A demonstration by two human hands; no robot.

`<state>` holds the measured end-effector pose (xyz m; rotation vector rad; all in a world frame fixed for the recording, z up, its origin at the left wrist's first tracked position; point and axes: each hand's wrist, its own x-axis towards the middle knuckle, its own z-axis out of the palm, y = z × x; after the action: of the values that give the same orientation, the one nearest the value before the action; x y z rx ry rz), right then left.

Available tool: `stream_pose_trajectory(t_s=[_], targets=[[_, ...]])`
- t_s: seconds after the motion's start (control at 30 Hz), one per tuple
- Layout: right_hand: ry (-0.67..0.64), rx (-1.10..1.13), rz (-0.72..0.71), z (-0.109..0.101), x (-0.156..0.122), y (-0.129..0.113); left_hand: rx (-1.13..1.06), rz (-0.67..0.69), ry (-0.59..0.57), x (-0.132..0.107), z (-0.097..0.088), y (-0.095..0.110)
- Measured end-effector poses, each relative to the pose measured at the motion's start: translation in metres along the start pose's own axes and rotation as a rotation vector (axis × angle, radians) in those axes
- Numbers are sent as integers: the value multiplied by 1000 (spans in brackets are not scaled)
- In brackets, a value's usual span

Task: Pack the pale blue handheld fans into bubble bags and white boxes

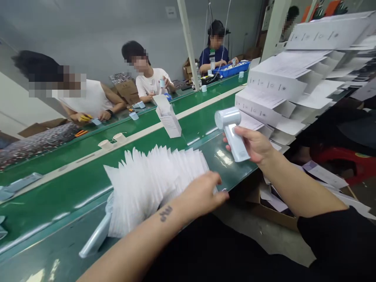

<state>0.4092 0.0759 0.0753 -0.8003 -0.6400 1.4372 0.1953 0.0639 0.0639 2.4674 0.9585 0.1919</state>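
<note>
My right hand (255,145) is closed around the handle of a light-blue handheld fan (230,117), shaped like a small hair dryer, and holds it up over the bench edge. My left hand (207,192) is at the right end of a long row of thin white pouches (155,176); its thumb and fingers are apart, with nothing seen between them. The pouches stand on edge, packed close together. Another light-blue fan (95,237) leans at their left end, partly hidden behind them.
A green conveyor belt (196,107) runs beyond the bench, carrying an open white box (169,119) and two small cream-coloured rings (105,145). Stacked flat-folded white boxes (270,86) rise at right. Several co-workers sit opposite, one near a blue tray (235,69). A cardboard carton (273,213) stands below.
</note>
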Motion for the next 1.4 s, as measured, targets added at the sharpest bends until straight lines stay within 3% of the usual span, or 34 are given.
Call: stream_pose_trajectory(t_s=[0.07, 0.17, 0.23, 0.33, 0.43, 0.53, 0.6, 0.67, 0.77, 0.87, 0.97, 1.07, 1.2, 1.23, 1.4], targets=[[24, -31, 52, -32, -30, 3, 350, 91, -231, -8, 34, 3], [39, -75, 174, -67, -67, 17, 546, 112, -240, -7, 60, 0], [56, -76, 241, -82, -85, 29, 413, 30, -184, 0, 57, -5], [55, -12, 329, -95, -100, 45, 25, -161, 26, 18, 36, -12], [-51, 96, 411, -98, -101, 59, -309, -311, 249, 38, 19, -14], [-272, 158, 424, -91, -92, 67, -474, -363, 365, 56, 15, -11], [-397, 147, 412, -81, -82, 67, -574, -339, 343, 66, 18, -7], [-456, 99, 403, -71, -70, 64, -691, -316, 248, 74, 19, -3], [-425, -22, 395, -62, -55, 58, -935, -317, 145, 82, 13, -1], [-293, -133, 380, -65, -47, 54, -1123, -302, 189, 88, 3, -6], [-178, -210, 345, -73, -47, 52, -1101, -272, 249, 92, -1, -7], [-161, -206, 319, -80, -49, 53, -1081, -292, 281, 90, 8, -1], [-191, -111, 260, -87, -52, 56, -1286, -369, -21, 81, 31, 2], [-196, -95, 254, -89, -53, 56, -1320, -375, -44, 80, 37, 1], [-164, -138, 334, -95, -58, 57, -1173, -443, 226, 81, 55, -3]])
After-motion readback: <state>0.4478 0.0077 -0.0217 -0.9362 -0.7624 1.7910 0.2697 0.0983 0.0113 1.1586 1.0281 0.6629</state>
